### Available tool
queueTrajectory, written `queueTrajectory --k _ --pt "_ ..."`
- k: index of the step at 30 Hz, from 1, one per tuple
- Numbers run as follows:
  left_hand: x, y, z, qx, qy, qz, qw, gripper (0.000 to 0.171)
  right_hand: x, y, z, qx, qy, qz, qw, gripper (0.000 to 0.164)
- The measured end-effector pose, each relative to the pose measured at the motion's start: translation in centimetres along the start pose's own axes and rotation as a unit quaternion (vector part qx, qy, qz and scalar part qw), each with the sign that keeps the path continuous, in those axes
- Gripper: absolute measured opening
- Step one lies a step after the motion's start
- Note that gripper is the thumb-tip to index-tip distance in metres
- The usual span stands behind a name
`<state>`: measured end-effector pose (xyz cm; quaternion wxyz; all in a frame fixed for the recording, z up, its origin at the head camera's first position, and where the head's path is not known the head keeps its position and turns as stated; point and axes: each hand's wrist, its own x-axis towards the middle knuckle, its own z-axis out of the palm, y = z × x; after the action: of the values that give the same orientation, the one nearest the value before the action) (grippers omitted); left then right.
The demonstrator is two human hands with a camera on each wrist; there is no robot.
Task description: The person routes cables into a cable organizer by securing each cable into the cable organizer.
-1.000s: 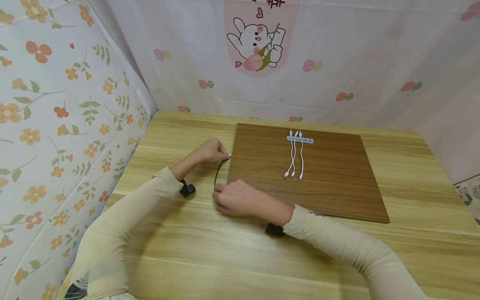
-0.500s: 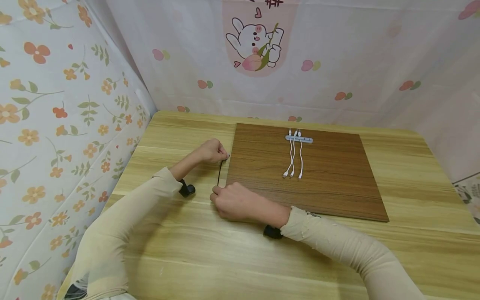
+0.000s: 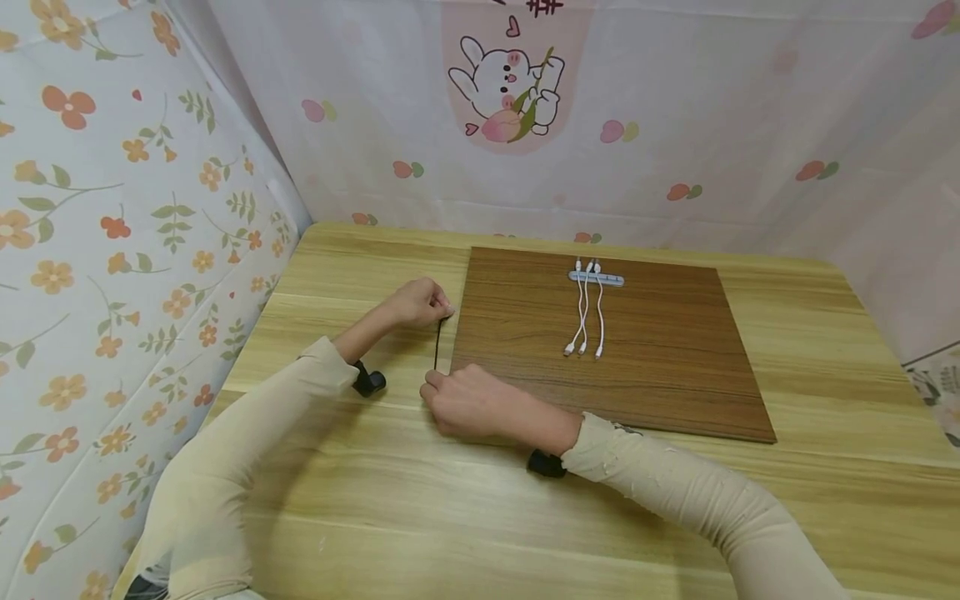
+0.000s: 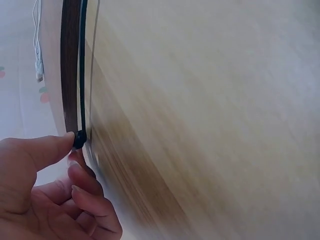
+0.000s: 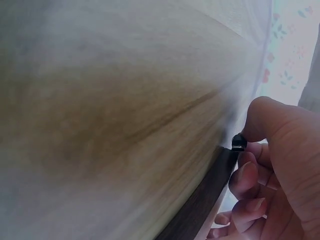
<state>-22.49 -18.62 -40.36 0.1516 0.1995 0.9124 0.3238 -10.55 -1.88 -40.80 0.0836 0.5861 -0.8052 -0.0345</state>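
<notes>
A short black cable is stretched straight beside the left edge of the brown wood-grain board. My left hand pinches its far end between thumb and fingertips; in the left wrist view the cable runs up from that pinch, alongside the board's edge. The near end is pinched by my right hand, which lies over the board's near left corner. In the right wrist view a small black plug-like end shows between thumb and forefinger.
Three white charging cables hang from a pale blue cable holder at the board's back. The light wooden table extends around the board. Printed curtains stand behind and at left.
The black cable was bowed a second ago and is now pulled straight. My right hand has shifted slightly left and nearer to me; the left hand has barely moved.
</notes>
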Motion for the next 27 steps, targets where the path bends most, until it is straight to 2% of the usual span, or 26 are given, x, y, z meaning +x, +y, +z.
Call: queueTrajectory --k 7,14,27 --pt "-0.1 -0.1 0.0 0.016 0.007 0.001 0.9998 0.013 0.0 0.2 -0.1 -0.002 -0.019 -0.001 1.000 0.008" --pt "-0.1 0.1 -0.2 0.017 0.017 -0.027 0.9993 0.012 0.0 0.3 -0.2 0.002 -0.027 0.008 1.000 0.010" --pt "-0.6 1.0 -0.7 0.015 0.028 -0.009 0.9995 0.010 -0.1 0.6 -0.1 0.002 -0.014 0.006 1.000 0.011"
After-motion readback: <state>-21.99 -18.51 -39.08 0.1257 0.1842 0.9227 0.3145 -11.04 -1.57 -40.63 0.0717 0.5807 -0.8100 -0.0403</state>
